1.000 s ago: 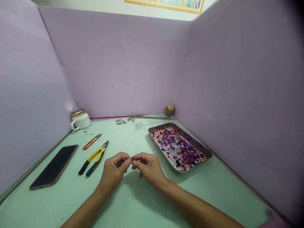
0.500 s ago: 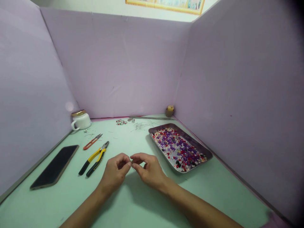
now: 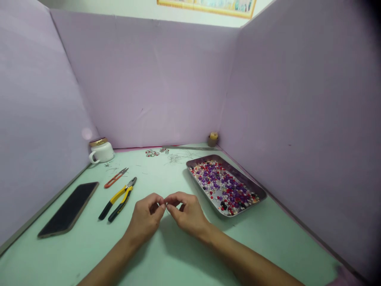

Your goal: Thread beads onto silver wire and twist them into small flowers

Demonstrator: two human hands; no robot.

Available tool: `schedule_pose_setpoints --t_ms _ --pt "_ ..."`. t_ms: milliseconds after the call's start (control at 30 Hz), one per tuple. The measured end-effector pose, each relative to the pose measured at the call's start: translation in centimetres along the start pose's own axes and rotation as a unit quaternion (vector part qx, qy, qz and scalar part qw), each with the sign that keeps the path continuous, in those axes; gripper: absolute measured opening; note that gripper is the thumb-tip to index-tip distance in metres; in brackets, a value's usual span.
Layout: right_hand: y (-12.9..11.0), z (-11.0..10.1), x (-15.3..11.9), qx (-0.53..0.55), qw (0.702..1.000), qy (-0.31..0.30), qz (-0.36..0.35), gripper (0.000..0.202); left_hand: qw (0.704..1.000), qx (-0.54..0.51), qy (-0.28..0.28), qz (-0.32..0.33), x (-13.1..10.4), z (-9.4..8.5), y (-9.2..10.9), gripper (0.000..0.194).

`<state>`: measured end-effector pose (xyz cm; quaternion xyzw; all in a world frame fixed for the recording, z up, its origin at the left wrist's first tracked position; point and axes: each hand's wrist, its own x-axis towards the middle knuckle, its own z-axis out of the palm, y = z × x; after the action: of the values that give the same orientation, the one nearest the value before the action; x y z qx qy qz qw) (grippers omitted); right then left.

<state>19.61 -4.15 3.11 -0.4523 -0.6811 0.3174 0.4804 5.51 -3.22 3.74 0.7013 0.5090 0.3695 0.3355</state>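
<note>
My left hand (image 3: 145, 215) and my right hand (image 3: 186, 213) meet fingertip to fingertip above the table, both closed in a pinch. Between them is a thin wire (image 3: 167, 211), of which only a faint short curve shows below the fingertips; the rest is covered. Whether a bead is on it I cannot tell. To the right of my right hand lies a metal tray (image 3: 205, 198) of purple, red, white and black beads (image 3: 226, 184). Combination pliers (image 3: 119, 200) with yellow and black handles rest to the left of my left hand.
Orange thread snips (image 3: 116, 177) and a dark phone (image 3: 69, 209) lie at left, a white lidded mug (image 3: 102, 152) behind them. Farther back are beaded rings (image 3: 152, 153), loose wire pieces (image 3: 177, 158), long rods (image 3: 192, 148) and a small yellow-topped object (image 3: 212, 139). Lilac panels (image 3: 166, 83) enclose three sides.
My left hand has shifted slightly to the right, so its fingertips now touch or nearly touch those of my right hand. The tools and tray have stayed put.
</note>
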Motion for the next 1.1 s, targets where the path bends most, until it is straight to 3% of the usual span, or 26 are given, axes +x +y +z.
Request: schedule_pose_setpoints --t_ms 267,467,667,967,1100 --pt "0.3 0.1 0.0 -0.051 0.999 -0.009 -0.018 0.019 0.994 -0.066 -0.031 -0.078 0.6 0.3 -1.0 0.007" --pt "0.9 0.2 0.1 -0.056 0.998 -0.017 0.029 0.019 0.991 -0.072 -0.016 -0.108 0.6 0.6 -0.8 0.007" --pt "1.9 0.8 0.4 0.007 0.992 -0.022 0.122 0.016 0.986 -0.104 0.03 -0.13 0.1 0.9 -0.2 0.009" --pt "2.1 0.8 0.6 0.056 0.989 -0.023 0.134 0.011 0.974 -0.179 -0.012 -0.139 0.8 0.6 -0.9 0.012" --pt "1.7 0.6 1.1 0.143 0.97 -0.054 0.189 0.01 0.975 -0.179 -0.006 -0.133 1.0 0.3 -0.8 0.013"
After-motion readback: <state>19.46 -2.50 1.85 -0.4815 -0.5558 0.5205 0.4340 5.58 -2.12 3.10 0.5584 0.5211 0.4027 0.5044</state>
